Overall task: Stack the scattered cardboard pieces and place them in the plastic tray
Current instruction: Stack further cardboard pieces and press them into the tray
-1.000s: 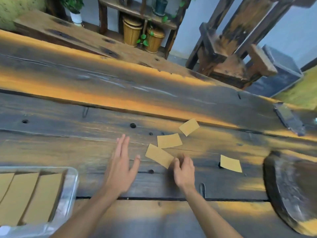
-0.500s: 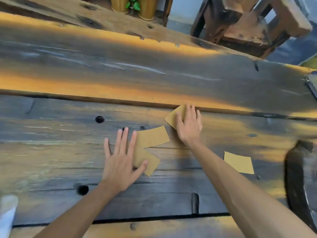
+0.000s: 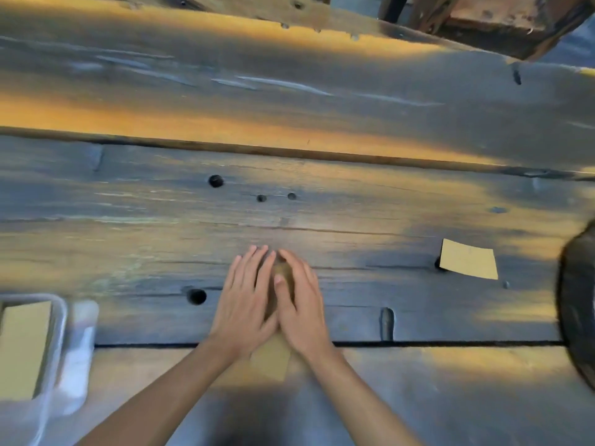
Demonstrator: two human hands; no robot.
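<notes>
My left hand (image 3: 244, 304) and my right hand (image 3: 302, 310) lie side by side on the wooden table (image 3: 322, 91), fingers together, pressed over a gathered bunch of tan cardboard pieces (image 3: 272, 360). Only a bit of that bunch shows, between my wrists and between my fingers. How many pieces lie under the hands is hidden. One loose cardboard piece (image 3: 468, 263) lies flat to the right, apart from my hands. At the lower left edge stands the clear plastic tray (image 3: 61, 317), with cardboard (image 3: 22, 349) lying in it.
A dark rounded wooden object (image 3: 579, 300) sits at the right edge of the table. Several round holes, such as the one at the hole (image 3: 196, 296), dot the planks. A dark wooden chair (image 3: 499, 24) stands beyond the far edge.
My hands have slid the three spread pieces together and toward me; they now meet over the bunch. The view has tilted down and the tray has come back into sight.
</notes>
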